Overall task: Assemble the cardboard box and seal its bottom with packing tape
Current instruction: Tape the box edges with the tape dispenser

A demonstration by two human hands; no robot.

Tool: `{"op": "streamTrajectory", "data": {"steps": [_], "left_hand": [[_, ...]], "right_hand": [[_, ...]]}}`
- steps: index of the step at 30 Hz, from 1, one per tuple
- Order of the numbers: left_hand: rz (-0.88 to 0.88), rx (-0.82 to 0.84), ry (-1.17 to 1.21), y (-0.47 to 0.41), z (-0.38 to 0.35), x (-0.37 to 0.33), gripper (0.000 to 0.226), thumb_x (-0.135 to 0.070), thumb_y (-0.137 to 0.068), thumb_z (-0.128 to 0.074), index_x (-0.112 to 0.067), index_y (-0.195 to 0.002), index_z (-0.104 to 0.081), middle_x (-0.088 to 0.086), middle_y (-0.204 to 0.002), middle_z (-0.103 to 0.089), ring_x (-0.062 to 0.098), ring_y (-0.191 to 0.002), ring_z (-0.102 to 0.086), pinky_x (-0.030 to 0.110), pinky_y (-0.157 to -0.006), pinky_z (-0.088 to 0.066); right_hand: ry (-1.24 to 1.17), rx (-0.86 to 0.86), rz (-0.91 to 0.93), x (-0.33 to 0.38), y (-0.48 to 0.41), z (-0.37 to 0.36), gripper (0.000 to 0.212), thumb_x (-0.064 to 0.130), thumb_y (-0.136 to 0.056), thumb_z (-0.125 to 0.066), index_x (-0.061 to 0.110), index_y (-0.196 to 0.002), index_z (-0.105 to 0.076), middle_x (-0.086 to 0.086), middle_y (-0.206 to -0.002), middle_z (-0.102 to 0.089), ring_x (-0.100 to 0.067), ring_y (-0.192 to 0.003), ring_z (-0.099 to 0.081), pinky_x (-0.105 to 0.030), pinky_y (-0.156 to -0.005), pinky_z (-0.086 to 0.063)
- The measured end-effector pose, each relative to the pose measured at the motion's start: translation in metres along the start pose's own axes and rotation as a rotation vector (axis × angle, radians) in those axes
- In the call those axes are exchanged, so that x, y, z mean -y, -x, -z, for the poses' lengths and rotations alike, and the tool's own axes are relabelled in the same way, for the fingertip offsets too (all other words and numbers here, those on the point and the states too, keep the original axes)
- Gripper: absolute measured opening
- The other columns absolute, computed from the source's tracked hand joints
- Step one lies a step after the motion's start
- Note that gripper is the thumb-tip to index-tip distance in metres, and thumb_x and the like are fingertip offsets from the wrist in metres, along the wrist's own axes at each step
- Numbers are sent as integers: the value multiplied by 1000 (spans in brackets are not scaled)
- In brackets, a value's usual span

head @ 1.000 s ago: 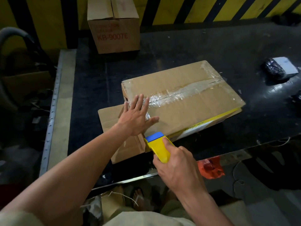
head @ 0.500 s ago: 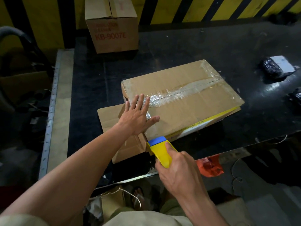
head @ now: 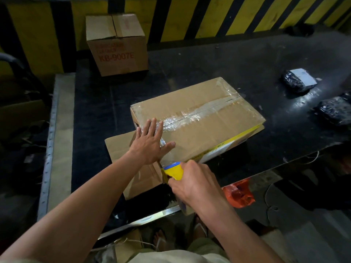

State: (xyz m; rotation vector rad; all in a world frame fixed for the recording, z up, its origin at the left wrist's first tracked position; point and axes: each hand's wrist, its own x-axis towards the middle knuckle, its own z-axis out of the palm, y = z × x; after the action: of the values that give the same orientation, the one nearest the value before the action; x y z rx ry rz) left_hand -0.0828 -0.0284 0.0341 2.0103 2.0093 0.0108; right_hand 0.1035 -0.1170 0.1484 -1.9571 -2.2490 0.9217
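Observation:
A flat brown cardboard box (head: 205, 118) lies on the black table (head: 209, 69), a shiny strip of clear packing tape (head: 191, 115) running along its top seam. One loose flap (head: 121, 147) sticks out at the left. My left hand (head: 150, 143) presses flat on the box's near left corner, fingers spread over the tape. My right hand (head: 193, 183) grips a yellow and blue tape dispenser (head: 172, 171) at the box's near edge, just below the left hand. Tape stretches from the dispenser up onto the box.
A taller closed carton (head: 117, 46) marked KB-9007E stands at the back left. Two black wrapped parcels (head: 296, 80) (head: 334, 111) lie at the right. An orange bag (head: 239, 194) hangs below the table's front edge. A yellow-and-black striped wall runs behind.
My right hand has pulled the tape dispenser down off the box's near edge toward me and turned over it. The left hand has stayed pressed on the box.

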Motion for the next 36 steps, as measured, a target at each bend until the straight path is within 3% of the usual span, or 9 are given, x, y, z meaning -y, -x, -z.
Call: {"op": "streamTrajectory", "data": {"steps": [14, 19, 22, 25, 28, 32, 36], "left_hand": [[5, -5, 19, -2, -5, 3, 103, -86, -84, -8, -21, -161, 11, 8, -169, 19, 25, -154, 21, 53, -125, 7], [-2, 3, 23, -1, -3, 2, 99, -84, -90, -13, -21, -161, 13, 9, -168, 21, 25, -153, 24, 53, -125, 9], [-1, -7, 17, -1, -4, 2, 99, -84, -90, -13, -21, -161, 12, 10, -168, 19, 25, -154, 22, 53, -125, 7], [-17, -18, 24, -1, -5, 4, 99, -84, -90, -12, -20, -161, 11, 10, -168, 19, 27, -154, 22, 54, -125, 7], [-36, -24, 58, -1, -6, 6, 100, -83, -90, -15, -18, -161, 10, 12, -168, 19, 28, -153, 23, 55, -124, 7], [-25, -38, 149, 0, -7, 3, 102, -81, -89, -21, -14, -162, 4, 13, -168, 18, 27, -153, 24, 54, -124, 6], [-26, -52, 192, -2, -9, 5, 100, -77, -92, -26, -12, -162, 4, 14, -168, 19, 26, -152, 26, 55, -125, 5]], "right_hand": [[28, 15, -55, 23, -9, 17, 25, 32, -79, -68, 15, -74, -50, -8, -88, -66, -30, -85, -65, -32, -62, -43], [108, -38, 16, 34, -2, 6, 27, 26, -87, -64, 20, -74, -41, -8, -102, -68, -31, -98, -65, -31, -67, -41], [62, -37, -15, 25, -2, 1, 24, 34, -84, -65, 16, -82, -49, -8, -99, -67, -32, -94, -65, -33, -67, -45], [-30, -33, -54, 8, -2, 7, 38, 46, -78, -65, 13, -96, -69, -9, -96, -72, -30, -87, -66, -34, -71, -54], [-102, -56, -42, -5, 3, 9, 46, 45, -79, -66, 16, -114, -71, -9, -104, -73, -29, -96, -68, -35, -80, -56], [41, -121, 60, 0, 16, -16, 31, 43, -81, -60, 16, -96, -62, -10, -87, -67, -34, -83, -66, -36, -69, -51], [6, -160, 66, -7, 17, -26, 34, 46, -79, -56, 19, -100, -58, -8, -81, -63, -31, -76, -61, -38, -68, -52]]}}
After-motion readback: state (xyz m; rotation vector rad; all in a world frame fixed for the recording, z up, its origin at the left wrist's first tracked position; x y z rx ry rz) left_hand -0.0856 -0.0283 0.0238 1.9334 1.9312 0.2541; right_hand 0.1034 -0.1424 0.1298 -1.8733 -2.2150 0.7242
